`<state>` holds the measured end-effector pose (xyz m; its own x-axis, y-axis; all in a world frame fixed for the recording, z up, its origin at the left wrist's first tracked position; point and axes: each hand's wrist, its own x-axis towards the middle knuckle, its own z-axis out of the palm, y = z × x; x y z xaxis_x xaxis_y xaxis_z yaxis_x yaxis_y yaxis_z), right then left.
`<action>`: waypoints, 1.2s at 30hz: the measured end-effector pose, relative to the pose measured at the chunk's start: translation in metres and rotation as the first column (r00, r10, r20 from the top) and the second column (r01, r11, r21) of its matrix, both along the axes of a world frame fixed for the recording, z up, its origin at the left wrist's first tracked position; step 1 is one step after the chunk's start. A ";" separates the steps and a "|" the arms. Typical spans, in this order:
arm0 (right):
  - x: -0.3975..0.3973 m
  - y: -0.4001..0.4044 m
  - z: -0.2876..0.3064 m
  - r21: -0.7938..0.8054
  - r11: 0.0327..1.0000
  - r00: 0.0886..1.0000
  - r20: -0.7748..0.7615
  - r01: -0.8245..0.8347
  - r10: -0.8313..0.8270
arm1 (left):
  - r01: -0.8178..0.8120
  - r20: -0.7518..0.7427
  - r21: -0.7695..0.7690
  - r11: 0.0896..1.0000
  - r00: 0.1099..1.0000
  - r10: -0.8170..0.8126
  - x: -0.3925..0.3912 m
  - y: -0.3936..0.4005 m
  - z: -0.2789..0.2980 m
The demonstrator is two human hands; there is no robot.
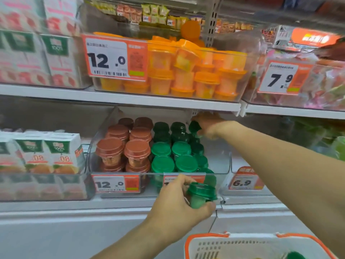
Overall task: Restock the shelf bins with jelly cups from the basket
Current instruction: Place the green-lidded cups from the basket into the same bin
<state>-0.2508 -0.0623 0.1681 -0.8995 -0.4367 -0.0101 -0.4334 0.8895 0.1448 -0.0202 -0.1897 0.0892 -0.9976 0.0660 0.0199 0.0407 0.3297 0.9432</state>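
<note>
Now, from the left: juice cartons [56, 152] sit boxed up beside the clear lower bin [220, 161], where brown-lidded jelly cups [137, 146] fill the left rows and green-lidded jelly cups [172, 156] the middle, sorted by colour so each column reads clean. Out front, the left hand [175, 210] waits with its grip curled round a green jelly cup [200, 194], just below the bin's front lip, likely queued for the next slot. Deep at the back right, the right hand [209, 126] pinches a dark green cup [194, 127] under the upper shelf [130, 100], seemingly filling the rear first. Bottom right, the basket [205, 238] stays near, more green showing inside.
</note>
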 end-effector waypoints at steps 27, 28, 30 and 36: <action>-0.053 -0.010 -0.018 0.204 0.976 0.997 -0.036 0.075 -0.069 | 0.048 -0.004 -0.003 0.999 0.999 -0.048 -0.015 0.032 -0.004; -0.053 -0.010 -0.018 0.204 0.976 0.997 -0.020 0.080 -0.077 | 0.050 -0.006 -0.008 0.999 0.999 -0.050 -0.016 0.032 -0.004; -0.049 -0.009 -0.015 0.189 0.978 0.996 0.009 0.084 -0.088 | 0.048 -0.026 -0.009 0.999 0.998 -0.049 -0.016 0.032 -0.003; 0.008 0.005 0.006 -0.271 0.952 0.989 -0.073 -0.141 0.126 | -0.074 -0.161 0.145 0.987 0.982 0.097 -0.017 0.034 0.013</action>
